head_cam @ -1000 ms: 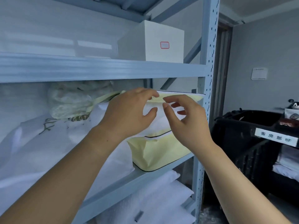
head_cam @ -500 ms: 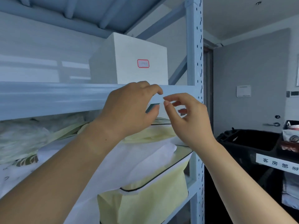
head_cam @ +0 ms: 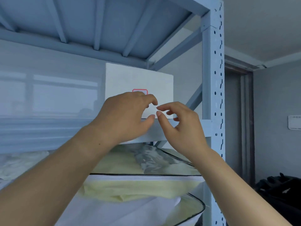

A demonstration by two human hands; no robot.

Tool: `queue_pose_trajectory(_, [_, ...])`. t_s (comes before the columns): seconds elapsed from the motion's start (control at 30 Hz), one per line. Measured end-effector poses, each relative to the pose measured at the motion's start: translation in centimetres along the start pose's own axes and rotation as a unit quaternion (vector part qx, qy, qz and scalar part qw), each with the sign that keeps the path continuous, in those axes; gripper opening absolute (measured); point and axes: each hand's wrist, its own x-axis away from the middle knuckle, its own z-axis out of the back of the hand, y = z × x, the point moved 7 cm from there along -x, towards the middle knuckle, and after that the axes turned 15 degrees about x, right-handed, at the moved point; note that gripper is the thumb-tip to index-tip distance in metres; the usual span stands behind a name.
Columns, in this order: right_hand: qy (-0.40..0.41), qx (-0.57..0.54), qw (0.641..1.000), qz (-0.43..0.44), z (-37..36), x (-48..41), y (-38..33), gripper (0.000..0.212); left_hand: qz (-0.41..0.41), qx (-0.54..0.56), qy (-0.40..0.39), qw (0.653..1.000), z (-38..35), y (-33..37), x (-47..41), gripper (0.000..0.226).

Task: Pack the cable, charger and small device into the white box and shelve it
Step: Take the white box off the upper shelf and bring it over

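Observation:
The white box (head_cam: 138, 79) stands closed on the upper shelf (head_cam: 48, 128) of the blue-grey metal rack, with a red-bordered label (head_cam: 140, 91) on its front face. My left hand (head_cam: 125, 116) is raised in front of the box's lower front, fingers curled and apart, partly covering the label. My right hand (head_cam: 180, 124) hovers just right of it, thumb and forefinger near each other, holding nothing. The fingertips of both hands almost meet. The cable, charger and small device are not visible.
The rack's perforated upright (head_cam: 213, 95) rises at the right. Pale yellow zipped bedding bags (head_cam: 143, 185) and white linen fill the shelf below. A dark doorway (head_cam: 236, 119) and a black cart (head_cam: 283, 190) lie to the right.
The view has tilted up from the bedding shelf to the upper shelf. Both hands rose from the yellow bag's level to the front of the white box.

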Motion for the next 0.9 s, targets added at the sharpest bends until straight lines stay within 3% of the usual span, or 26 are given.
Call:
queue_pose_trajectory(0.23, [-0.003,-0.004,1.000,-0.020,-0.7,-6.0,1.1,0.017,0.023,-0.031,-0.026,0.999,2.4,-2.9,-5.9,0.031])
queue_pose_trajectory(0.53, [0.016,0.036,0.999,0.025,-3.3,-10.0,-1.1,0.018,0.029,-0.045,-0.030,0.998,3.1,-5.5,-8.4,0.033])
queue_pose_trajectory(0.7, [0.011,0.088,0.995,0.049,-4.6,-11.4,-1.2,0.032,0.016,-0.055,-0.009,0.998,2.7,-7.2,-8.4,0.039])
queue_pose_trajectory(0.9, [-0.054,0.111,0.991,0.053,-6.6,-12.1,-1.0,0.049,0.040,-0.045,0.010,0.998,2.0,-9.3,-8.3,0.040])
